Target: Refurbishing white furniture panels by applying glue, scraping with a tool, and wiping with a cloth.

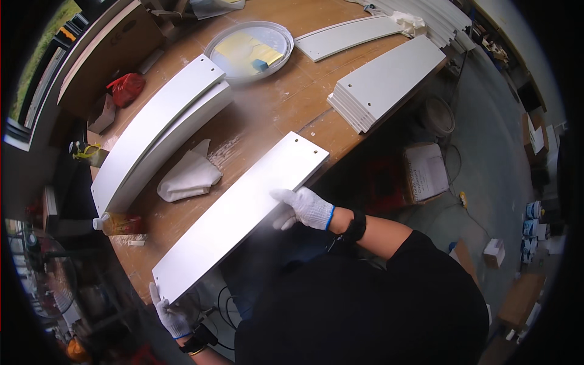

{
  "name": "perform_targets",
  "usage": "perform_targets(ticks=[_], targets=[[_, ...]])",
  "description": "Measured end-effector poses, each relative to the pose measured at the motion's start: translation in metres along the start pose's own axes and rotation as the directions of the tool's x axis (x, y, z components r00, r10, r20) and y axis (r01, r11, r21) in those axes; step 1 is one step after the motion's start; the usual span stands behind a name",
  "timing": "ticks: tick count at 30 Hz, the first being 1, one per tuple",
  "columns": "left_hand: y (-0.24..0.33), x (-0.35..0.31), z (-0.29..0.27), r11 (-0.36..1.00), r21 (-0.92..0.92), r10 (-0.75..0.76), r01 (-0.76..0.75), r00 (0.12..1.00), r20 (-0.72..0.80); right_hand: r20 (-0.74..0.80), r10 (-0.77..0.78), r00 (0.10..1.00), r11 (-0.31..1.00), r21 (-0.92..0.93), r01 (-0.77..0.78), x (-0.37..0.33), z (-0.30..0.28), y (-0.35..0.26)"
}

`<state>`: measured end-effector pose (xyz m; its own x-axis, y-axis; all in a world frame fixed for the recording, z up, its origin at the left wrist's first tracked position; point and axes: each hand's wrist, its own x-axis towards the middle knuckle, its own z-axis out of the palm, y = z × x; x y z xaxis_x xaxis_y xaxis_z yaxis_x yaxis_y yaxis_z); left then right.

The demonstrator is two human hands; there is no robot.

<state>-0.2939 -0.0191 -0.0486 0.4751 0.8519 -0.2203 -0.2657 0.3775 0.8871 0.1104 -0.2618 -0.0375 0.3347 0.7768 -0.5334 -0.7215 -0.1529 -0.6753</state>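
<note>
A long white board (237,210) with small holes at its corners lies at a slant across the near part of the wooden table, its near edge reaching past the table's edge. My right hand (309,208), in a white knit glove, grips that near edge, thumb on top and fingers bent beneath. At the board's lower left end is my left hand (172,316), gloved too; a finger lies along the corner and the other fingers are partly hidden below. A crumpled white cloth (190,173) lies just beyond the board.
Curved white boards (159,121) are piled at the left, near a bottle (118,224) of amber liquid. A stack of white boards (392,79) sits at the right edge. A round white lid (277,39) holds yellow sheets and a blue block. Cardboard boxes (426,172) stand on the floor.
</note>
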Motion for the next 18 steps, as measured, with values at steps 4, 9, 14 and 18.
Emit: perform_targets(ticks=[4, 9, 14, 18], targets=[[0.006, 0.005, -0.026, 0.991, 0.094, -0.086, 0.098, 0.989, -0.118, 0.122, -0.06, 0.991, 0.974, -0.209, 0.085, 0.001, 0.014, -0.018], [0.019, 0.01, 0.001, 0.991, 0.101, -0.085, 0.084, 0.996, 0.003, 0.166, -0.134, 0.977, 0.971, -0.177, 0.164, 0.011, 0.031, -0.017], [0.019, 0.036, -0.024, 0.688, 0.726, 0.012, 0.014, 0.999, -0.03, 0.169, -0.071, 0.983, 0.966, -0.233, 0.109, 0.028, 0.037, -0.015], [0.012, 0.047, -0.017, 0.485, 0.854, 0.186, -0.19, 0.976, 0.112, 0.142, -0.005, 0.99, 0.984, -0.176, 0.03, 0.042, 0.033, -0.007]])
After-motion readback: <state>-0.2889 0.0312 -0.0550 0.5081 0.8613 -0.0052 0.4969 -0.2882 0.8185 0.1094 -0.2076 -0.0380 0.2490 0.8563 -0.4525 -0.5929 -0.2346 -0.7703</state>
